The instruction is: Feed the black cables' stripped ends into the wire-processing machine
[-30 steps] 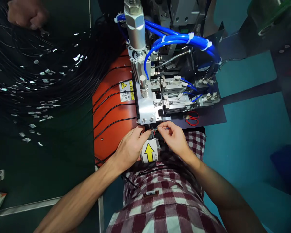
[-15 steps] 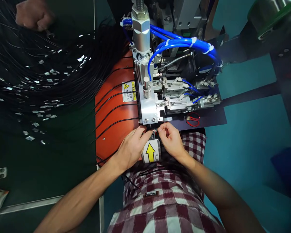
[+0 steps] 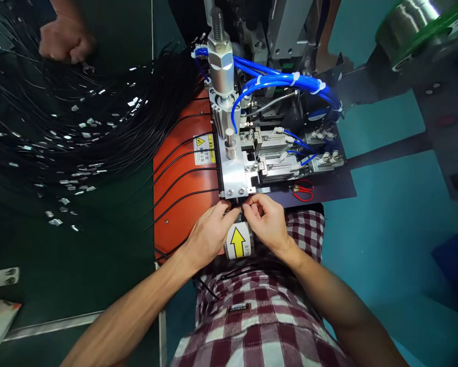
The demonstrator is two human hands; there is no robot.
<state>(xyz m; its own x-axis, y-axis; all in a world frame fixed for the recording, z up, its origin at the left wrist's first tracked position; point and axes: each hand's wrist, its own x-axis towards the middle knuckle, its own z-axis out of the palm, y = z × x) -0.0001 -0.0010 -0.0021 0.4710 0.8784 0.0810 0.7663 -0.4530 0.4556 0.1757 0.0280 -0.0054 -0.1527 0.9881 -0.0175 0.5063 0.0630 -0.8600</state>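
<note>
At the front of the machine, my left hand (image 3: 212,229) is closed in a pinch at the near edge of its metal block (image 3: 234,176). A black cable (image 3: 177,248) runs across the orange cover and under this hand; its held end is hidden by the fingers. My right hand (image 3: 267,221) pinches beside it, fingertips almost meeting the left thumb. Fine wire ends lie between the fingertips, too small to see clearly now. Just below both hands is a white plate with a yellow arrow (image 3: 237,242).
Several black cables cross the orange cover (image 3: 175,204) into the machine. Blue air hoses (image 3: 290,80) arch above it. Red-handled scissors (image 3: 303,190) lie to the right. A bundle of black cables (image 3: 137,137) with shiny ends covers the left table, near another person's closed hand (image 3: 66,41).
My right hand has moved slightly left, closer to my left hand. The small red wire ends seen between them are now covered. The whole view has shifted slightly.
</note>
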